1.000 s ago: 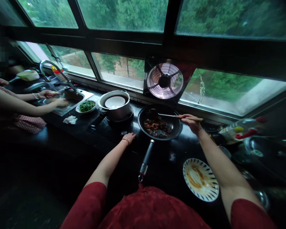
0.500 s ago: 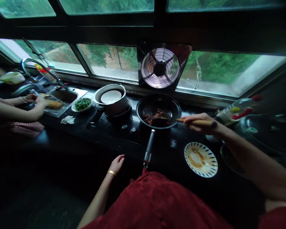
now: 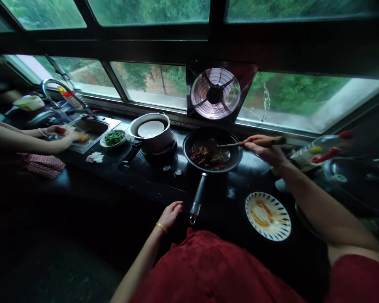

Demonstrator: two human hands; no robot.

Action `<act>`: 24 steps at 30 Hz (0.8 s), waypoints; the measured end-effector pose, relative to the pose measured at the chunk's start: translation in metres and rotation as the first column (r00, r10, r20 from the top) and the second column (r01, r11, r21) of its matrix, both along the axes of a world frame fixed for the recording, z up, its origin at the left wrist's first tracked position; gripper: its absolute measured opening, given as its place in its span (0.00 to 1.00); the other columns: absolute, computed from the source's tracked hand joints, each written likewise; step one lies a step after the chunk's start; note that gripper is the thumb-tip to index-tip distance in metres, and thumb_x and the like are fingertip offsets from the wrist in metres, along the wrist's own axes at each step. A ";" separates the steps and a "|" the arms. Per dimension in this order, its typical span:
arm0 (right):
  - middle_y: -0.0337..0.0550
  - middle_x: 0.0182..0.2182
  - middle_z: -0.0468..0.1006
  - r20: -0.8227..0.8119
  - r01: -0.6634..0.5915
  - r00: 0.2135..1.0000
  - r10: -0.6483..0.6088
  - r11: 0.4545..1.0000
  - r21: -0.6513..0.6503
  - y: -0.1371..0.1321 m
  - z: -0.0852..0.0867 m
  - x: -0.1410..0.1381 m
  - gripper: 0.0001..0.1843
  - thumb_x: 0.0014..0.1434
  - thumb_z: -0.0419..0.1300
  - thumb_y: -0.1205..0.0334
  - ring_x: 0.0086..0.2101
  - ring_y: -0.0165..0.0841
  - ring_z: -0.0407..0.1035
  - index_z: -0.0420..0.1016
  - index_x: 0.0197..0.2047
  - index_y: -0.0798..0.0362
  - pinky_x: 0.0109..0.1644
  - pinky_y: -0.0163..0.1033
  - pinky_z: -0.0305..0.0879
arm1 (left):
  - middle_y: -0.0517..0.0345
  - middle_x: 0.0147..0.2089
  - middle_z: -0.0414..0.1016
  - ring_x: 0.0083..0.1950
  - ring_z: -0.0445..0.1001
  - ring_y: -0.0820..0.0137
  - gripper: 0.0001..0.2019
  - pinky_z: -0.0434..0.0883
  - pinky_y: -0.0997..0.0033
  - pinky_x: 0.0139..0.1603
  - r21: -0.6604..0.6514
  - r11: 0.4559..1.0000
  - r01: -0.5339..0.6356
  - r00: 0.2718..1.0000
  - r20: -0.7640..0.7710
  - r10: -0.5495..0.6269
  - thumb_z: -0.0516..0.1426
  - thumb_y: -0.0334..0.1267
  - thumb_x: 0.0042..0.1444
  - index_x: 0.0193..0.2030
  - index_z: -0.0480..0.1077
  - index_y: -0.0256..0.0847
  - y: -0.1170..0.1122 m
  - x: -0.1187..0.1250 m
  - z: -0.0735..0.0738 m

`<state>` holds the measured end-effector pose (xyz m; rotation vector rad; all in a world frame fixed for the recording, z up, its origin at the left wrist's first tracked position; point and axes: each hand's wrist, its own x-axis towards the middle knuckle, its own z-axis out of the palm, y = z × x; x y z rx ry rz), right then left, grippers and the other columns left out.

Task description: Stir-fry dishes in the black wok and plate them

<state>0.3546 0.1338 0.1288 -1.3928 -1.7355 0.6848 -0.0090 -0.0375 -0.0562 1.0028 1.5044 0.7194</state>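
Note:
My right hand (image 3: pixel 261 148) grips the wooden handle of a spatula (image 3: pixel 230 145). Its metal end reaches into a dark frying pan (image 3: pixel 185 153) on the stove, against browned chopped food (image 3: pixel 202 153). My left hand (image 3: pixel 170 213), with a gold bracelet at the wrist, hovers left of the pan's handle (image 3: pixel 199 193) without touching it. Its fingers are loosely curled, and nothing shows in them. On the counter below my right forearm lies a white plate with blue rim marks (image 3: pixel 268 215), smeared with brown sauce.
A white pot (image 3: pixel 158 141) occupies the left burner, beside a bowl of chopped greens (image 3: pixel 113 138) and a crumpled white cloth or tissue (image 3: pixel 95 157). At the sink (image 3: pixel 104 126), a co-worker's hands (image 3: pixel 65 134) handle food. An oil bottle (image 3: pixel 322 149) stands right; a fan (image 3: pixel 215 93) is ahead.
The spatula's end has moved from the pan's front toward its back middle, and the food has been shifted. My left hand has moved right, closer to the pan handle. The view has shifted slightly.

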 end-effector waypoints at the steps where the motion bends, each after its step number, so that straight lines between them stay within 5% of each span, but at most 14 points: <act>1: 0.43 0.36 0.78 0.014 -0.039 0.999 0.038 0.999 0.026 0.000 0.001 0.002 0.11 0.50 0.61 0.50 0.35 0.39 0.72 0.73 0.33 0.46 0.41 0.46 0.72 | 0.49 0.41 0.75 0.39 0.74 0.69 0.20 0.69 0.69 0.42 -0.048 0.999 -0.023 0.993 0.118 0.028 0.55 0.46 0.54 0.49 0.68 0.35 0.003 0.009 0.007; 3: 0.42 0.38 0.78 0.037 -0.102 0.994 0.099 0.989 0.106 0.008 -0.006 0.004 0.08 0.51 0.61 0.53 0.38 0.39 0.72 0.74 0.34 0.45 0.47 0.47 0.70 | 0.46 0.42 0.75 0.38 0.75 0.68 0.23 0.70 0.67 0.40 -0.159 0.987 -0.032 0.917 0.388 0.092 0.53 0.50 0.56 0.52 0.65 0.35 0.012 0.029 0.019; 6: 0.45 0.40 0.78 -0.012 -0.134 0.990 0.139 0.974 0.183 0.028 -0.033 -0.003 0.09 0.49 0.61 0.56 0.43 0.40 0.71 0.75 0.34 0.50 0.55 0.48 0.65 | 0.42 0.42 0.75 0.37 0.76 0.63 0.27 0.72 0.63 0.37 -0.292 0.949 0.118 0.704 0.699 0.127 0.48 0.55 0.58 0.54 0.62 0.34 0.029 0.059 0.032; 9: 0.48 0.44 0.76 -0.037 -0.257 0.964 0.263 0.958 0.125 0.034 -0.052 -0.016 0.09 0.48 0.61 0.57 0.47 0.41 0.70 0.76 0.32 0.53 0.56 0.47 0.63 | 0.44 0.39 0.76 0.34 0.77 0.64 0.25 0.72 0.67 0.32 -0.350 0.893 0.284 0.498 0.849 0.174 0.45 0.53 0.60 0.52 0.64 0.33 0.043 0.076 0.033; 12: 0.47 0.47 0.75 0.049 -0.524 0.851 0.523 0.851 0.024 0.018 -0.040 -0.012 0.09 0.48 0.61 0.58 0.49 0.41 0.69 0.78 0.33 0.52 0.53 0.43 0.65 | 0.49 0.33 0.76 0.28 0.75 0.69 0.22 0.68 0.76 0.23 -0.395 0.861 0.322 0.365 0.890 0.272 0.46 0.52 0.60 0.46 0.66 0.34 0.051 0.077 0.027; 15: 0.45 0.49 0.73 0.156 -0.650 0.744 0.649 0.758 -0.052 -0.004 -0.007 0.006 0.11 0.50 0.61 0.58 0.48 0.40 0.69 0.78 0.36 0.50 0.51 0.41 0.66 | 0.51 0.33 0.75 0.25 0.73 0.72 0.19 0.66 0.79 0.21 -0.420 0.849 0.320 0.320 0.892 0.321 0.50 0.51 0.58 0.42 0.66 0.35 0.054 0.076 0.022; 18: 0.44 0.50 0.73 0.217 -0.597 0.772 0.597 0.799 -0.073 -0.024 0.012 0.010 0.10 0.50 0.61 0.58 0.49 0.40 0.68 0.78 0.37 0.48 0.53 0.40 0.65 | 0.53 0.34 0.74 0.25 0.71 0.75 0.14 0.65 0.79 0.22 -0.435 0.839 0.328 0.336 0.883 0.327 0.52 0.46 0.56 0.42 0.66 0.37 0.059 0.078 0.019; 24: 0.43 0.41 0.75 0.229 -0.379 0.874 0.429 0.896 -0.232 -0.077 -0.024 -0.025 0.16 0.54 0.56 0.59 0.38 0.35 0.72 0.75 0.46 0.45 0.42 0.38 0.70 | 0.64 0.25 0.64 0.19 0.60 0.83 0.11 0.57 0.84 0.20 -0.390 0.814 0.430 0.243 0.918 0.312 0.56 0.31 0.45 0.38 0.64 0.37 0.069 0.081 0.026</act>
